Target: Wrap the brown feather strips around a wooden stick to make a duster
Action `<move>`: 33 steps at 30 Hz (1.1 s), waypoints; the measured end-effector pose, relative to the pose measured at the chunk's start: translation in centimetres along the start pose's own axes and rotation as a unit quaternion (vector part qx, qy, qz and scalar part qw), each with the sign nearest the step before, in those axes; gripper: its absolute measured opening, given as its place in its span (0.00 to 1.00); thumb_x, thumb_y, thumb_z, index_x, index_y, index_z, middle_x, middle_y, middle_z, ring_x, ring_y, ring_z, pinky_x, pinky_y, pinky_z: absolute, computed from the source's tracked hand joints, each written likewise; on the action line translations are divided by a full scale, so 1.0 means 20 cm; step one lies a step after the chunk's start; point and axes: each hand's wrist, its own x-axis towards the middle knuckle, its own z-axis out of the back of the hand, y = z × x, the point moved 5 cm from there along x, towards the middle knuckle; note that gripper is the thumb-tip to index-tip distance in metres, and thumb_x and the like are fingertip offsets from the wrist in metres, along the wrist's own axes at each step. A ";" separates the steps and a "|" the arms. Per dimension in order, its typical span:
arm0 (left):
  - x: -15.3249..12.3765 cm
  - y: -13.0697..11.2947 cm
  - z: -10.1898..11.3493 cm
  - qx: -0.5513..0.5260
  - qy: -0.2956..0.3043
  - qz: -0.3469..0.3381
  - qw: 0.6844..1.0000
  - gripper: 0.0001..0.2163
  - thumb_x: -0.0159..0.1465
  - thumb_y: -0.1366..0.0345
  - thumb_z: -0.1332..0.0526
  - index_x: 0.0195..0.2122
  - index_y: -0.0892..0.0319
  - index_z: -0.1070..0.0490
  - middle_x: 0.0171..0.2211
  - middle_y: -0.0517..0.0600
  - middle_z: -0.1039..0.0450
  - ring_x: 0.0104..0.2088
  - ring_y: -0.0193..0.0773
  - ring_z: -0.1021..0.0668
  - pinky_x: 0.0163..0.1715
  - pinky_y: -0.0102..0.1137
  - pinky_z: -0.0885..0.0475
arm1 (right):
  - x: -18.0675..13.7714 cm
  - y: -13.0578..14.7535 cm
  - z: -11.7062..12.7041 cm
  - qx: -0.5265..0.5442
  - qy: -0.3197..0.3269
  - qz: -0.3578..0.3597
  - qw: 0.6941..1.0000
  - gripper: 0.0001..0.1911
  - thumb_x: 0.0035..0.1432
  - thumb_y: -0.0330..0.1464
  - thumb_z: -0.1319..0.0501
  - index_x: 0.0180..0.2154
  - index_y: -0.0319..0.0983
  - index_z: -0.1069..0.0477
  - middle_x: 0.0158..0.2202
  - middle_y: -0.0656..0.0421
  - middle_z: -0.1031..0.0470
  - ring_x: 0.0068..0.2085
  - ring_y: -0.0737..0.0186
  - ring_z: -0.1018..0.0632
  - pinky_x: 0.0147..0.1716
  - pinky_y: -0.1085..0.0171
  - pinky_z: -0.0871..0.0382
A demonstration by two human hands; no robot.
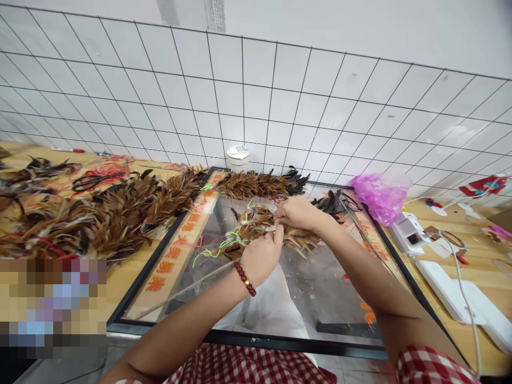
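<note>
Brown feathers bunch along a thin stick [188, 284], forming a feather duster [256, 218] that lies across the glass-topped frame. My left hand [262, 256], with a dark red bead bracelet [245, 278] at its wrist, is closed around the duster, its index finger stretched along the feathers. Just beyond it, my right hand [298, 213] pinches its fingertips at the feathers; what lies between them is hidden. Bright green string [218, 249] trails from the duster on the left. Dark feathers [330, 202] stick out past my right wrist.
A long feather bundle [256, 185] lies behind, and a large feather pile [132, 213] spreads left, near black scissors [98, 180] and red string. A white canister [238, 156] stands by the wire grid [276, 88]. Rightward are a purple plastic bag [382, 197] and a white power strip [464, 298].
</note>
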 end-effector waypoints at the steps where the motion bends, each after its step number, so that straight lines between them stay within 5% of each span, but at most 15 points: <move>1: 0.00 -0.01 0.00 -0.015 0.006 -0.003 1.000 0.07 0.59 0.70 0.40 0.39 0.59 0.29 0.23 0.49 0.40 0.30 0.42 0.27 0.31 0.29 0.38 | 0.03 0.00 0.00 0.004 0.010 0.000 1.000 0.05 0.56 0.33 0.36 0.29 0.44 0.21 0.30 0.59 0.21 0.32 0.63 0.25 0.25 0.66 0.50; 5: 0.00 -0.04 -0.05 0.010 0.070 -0.029 0.997 0.06 0.58 0.72 0.39 0.26 0.59 0.33 0.21 0.49 0.38 0.26 0.41 0.28 0.30 0.30 0.37 | 0.10 -0.01 0.06 0.001 -0.014 -0.012 1.000 0.03 0.54 0.33 0.34 0.29 0.42 0.21 0.33 0.56 0.22 0.35 0.60 0.24 0.28 0.65 0.45; 8: 0.05 0.01 -0.03 0.001 0.076 -0.019 0.997 0.09 0.58 0.72 0.39 0.22 0.58 0.35 0.19 0.49 0.37 0.24 0.38 0.30 0.28 0.29 0.38 | -0.01 -0.03 0.22 0.003 -0.166 -0.039 0.985 0.06 0.54 0.30 0.34 0.36 0.40 0.21 0.40 0.51 0.24 0.43 0.54 0.26 0.37 0.61 0.38; 11: 0.13 0.09 0.04 -0.093 0.050 0.039 0.994 0.11 0.58 0.71 0.38 0.19 0.59 0.36 0.18 0.47 0.38 0.22 0.34 0.34 0.24 0.27 0.41 | -0.26 -0.03 0.35 0.153 -0.356 -0.055 0.920 0.07 0.59 0.33 0.38 0.39 0.40 0.23 0.41 0.52 0.25 0.45 0.55 0.26 0.43 0.58 0.35; 12: 0.16 0.12 0.05 -0.144 0.049 0.077 0.985 0.11 0.58 0.69 0.39 0.19 0.60 0.36 0.17 0.45 0.39 0.20 0.32 0.36 0.22 0.25 0.43 | -0.34 -0.02 0.35 0.229 -0.366 -0.048 0.901 0.07 0.60 0.34 0.39 0.36 0.40 0.23 0.37 0.54 0.25 0.41 0.58 0.25 0.41 0.59 0.34; 16: 0.22 0.17 0.06 -0.367 0.084 0.222 0.899 0.11 0.59 0.61 0.37 0.25 0.61 0.35 0.16 0.41 0.44 0.14 0.24 0.45 0.15 0.21 0.54 | -0.39 0.07 0.07 0.422 -0.209 -0.038 0.881 0.10 0.60 0.38 0.39 0.34 0.40 0.23 0.35 0.56 0.23 0.37 0.60 0.24 0.38 0.61 0.31; 19: 0.24 0.14 0.05 -0.468 0.103 0.249 0.841 0.14 0.57 0.60 0.34 0.26 0.62 0.38 0.17 0.41 0.43 0.13 0.21 0.45 0.13 0.19 0.55 | -0.31 0.04 -0.16 0.425 -0.278 -0.142 0.850 0.15 0.55 0.38 0.36 0.43 0.38 0.26 0.43 0.52 0.24 0.45 0.55 0.25 0.47 0.56 0.33; 22: 0.24 0.13 0.03 -0.519 0.118 0.256 0.807 0.13 0.58 0.62 0.35 0.26 0.62 0.39 0.17 0.41 0.43 0.13 0.21 0.44 0.11 0.17 0.54 | -0.19 0.05 -0.31 0.474 -0.293 -0.147 0.817 0.19 0.51 0.39 0.34 0.44 0.38 0.28 0.43 0.53 0.24 0.46 0.56 0.26 0.48 0.57 0.34; 25: 0.27 0.15 0.02 -0.543 0.110 0.252 0.793 0.12 0.60 0.63 0.36 0.27 0.62 0.39 0.17 0.41 0.44 0.13 0.21 0.44 0.11 0.16 0.53 | -0.14 0.04 -0.38 0.582 -0.261 -0.164 0.753 0.16 0.53 0.45 0.38 0.32 0.38 0.28 0.24 0.62 0.30 0.27 0.67 0.30 0.29 0.67 0.34; 27: 0.29 0.16 0.03 -0.562 0.114 0.259 0.777 0.11 0.62 0.65 0.38 0.27 0.62 0.40 0.18 0.40 0.45 0.13 0.20 0.45 0.10 0.16 0.54 | -0.15 0.01 -0.39 0.648 -0.261 -0.202 0.686 0.20 0.52 0.49 0.39 0.27 0.37 0.30 0.17 0.67 0.41 0.18 0.72 0.42 0.18 0.71 0.47; 30: 0.31 0.15 0.02 -0.606 0.152 0.290 0.725 0.09 0.67 0.68 0.46 0.28 0.62 0.40 0.19 0.41 0.45 0.13 0.21 0.45 0.10 0.15 0.55 | -0.18 -0.05 -0.36 0.693 -0.309 -0.242 0.605 0.21 0.47 0.50 0.35 0.26 0.37 0.30 0.14 0.70 0.49 0.16 0.75 0.51 0.16 0.70 0.60; 33: 0.33 0.12 0.02 -0.647 0.184 0.316 0.669 0.10 0.69 0.67 0.51 0.32 0.64 0.36 0.19 0.41 0.47 0.13 0.21 0.45 0.09 0.15 0.55 | -0.20 -0.09 -0.32 0.685 -0.354 -0.251 0.585 0.22 0.44 0.50 0.34 0.25 0.37 0.29 0.13 0.70 0.51 0.17 0.74 0.51 0.17 0.70 0.60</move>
